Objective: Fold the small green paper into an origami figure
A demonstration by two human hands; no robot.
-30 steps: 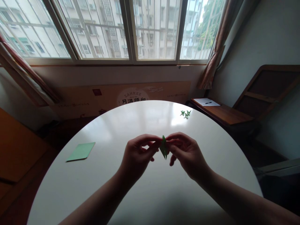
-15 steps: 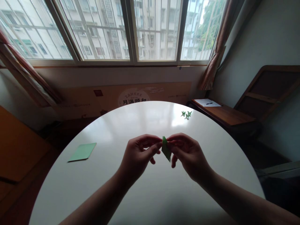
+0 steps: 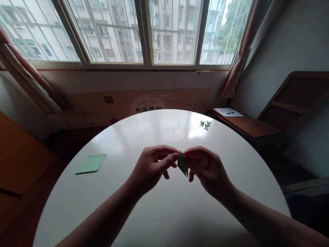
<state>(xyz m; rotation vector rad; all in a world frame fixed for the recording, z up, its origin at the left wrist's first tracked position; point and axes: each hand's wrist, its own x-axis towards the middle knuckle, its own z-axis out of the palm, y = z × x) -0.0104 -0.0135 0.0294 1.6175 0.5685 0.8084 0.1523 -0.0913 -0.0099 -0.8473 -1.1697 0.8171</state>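
Observation:
A small piece of folded green paper (image 3: 182,165), narrow and diamond-shaped, is held above the white table between my two hands. My left hand (image 3: 156,165) pinches its left side near the top with thumb and forefinger. From the other side, my right hand (image 3: 207,166) grips the paper between thumb and fingers. The paper's pointed lower end hangs free and shows split layers. My fingertips cover part of its upper edges.
On the round white table (image 3: 154,219), a stack of green square paper (image 3: 92,163) lies to the left. Several small folded green paper figures (image 3: 206,125) sit at the far right. Beyond the table, a wooden chair (image 3: 269,127) carries a white sheet (image 3: 228,112) with a pen.
Both hands keep their pinch on the folded paper, which has turned very slightly, its lower tips a little further apart. The whole view has shifted slightly.

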